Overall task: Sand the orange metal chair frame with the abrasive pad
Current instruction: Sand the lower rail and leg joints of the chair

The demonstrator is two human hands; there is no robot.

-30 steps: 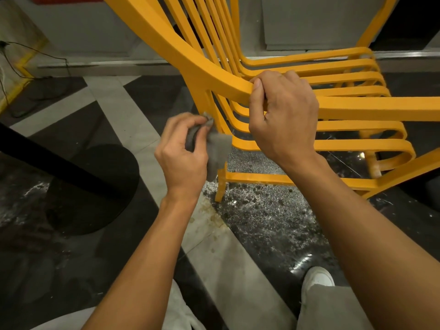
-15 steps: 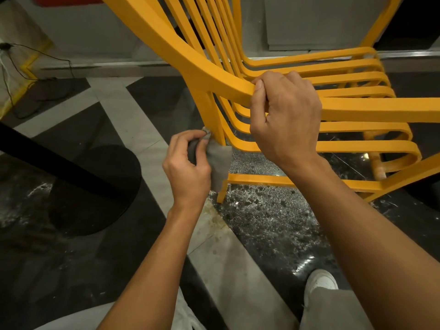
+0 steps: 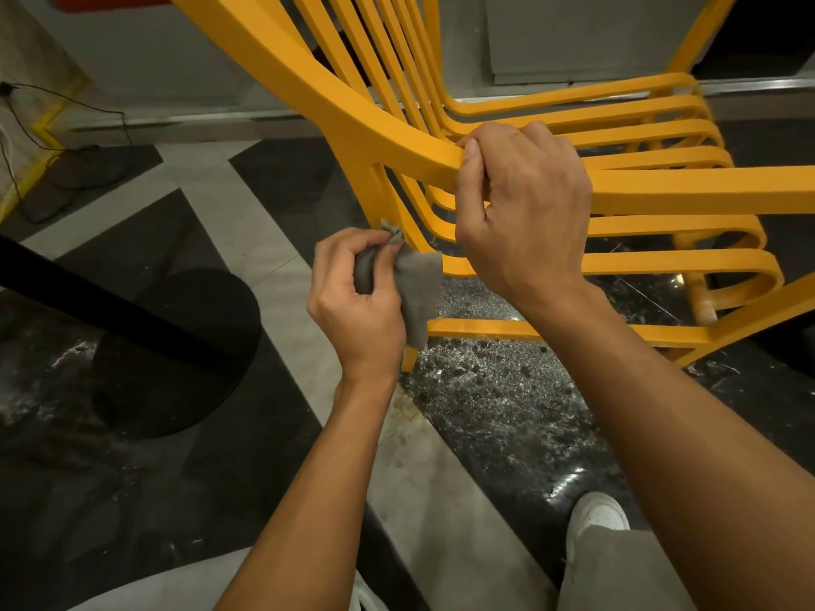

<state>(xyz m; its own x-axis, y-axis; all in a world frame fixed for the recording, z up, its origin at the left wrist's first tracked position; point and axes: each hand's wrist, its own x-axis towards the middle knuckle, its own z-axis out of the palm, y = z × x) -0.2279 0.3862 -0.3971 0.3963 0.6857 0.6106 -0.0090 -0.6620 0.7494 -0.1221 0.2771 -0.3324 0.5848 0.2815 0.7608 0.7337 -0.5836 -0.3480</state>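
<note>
The orange metal chair frame (image 3: 361, 112) fills the upper half of the view, its slatted seat running off to the right. My right hand (image 3: 525, 213) grips the thick side rail from above, fingers curled over its top. My left hand (image 3: 357, 297) pinches a grey abrasive pad (image 3: 419, 284) and presses it against the chair's rear leg, just below where the leg meets the rail. Part of the pad hangs loose below my thumb and hides the leg's lower part.
A black round table base (image 3: 176, 346) and its dark post (image 3: 88, 293) lie on the floor to the left. Black cables (image 3: 66, 169) trail at the far left by a yellow edge. My white shoe (image 3: 600, 518) stands at the lower right on dark speckled tiles.
My left hand has slid the pad down the chair leg. My right hand keeps the same hold on the rail.
</note>
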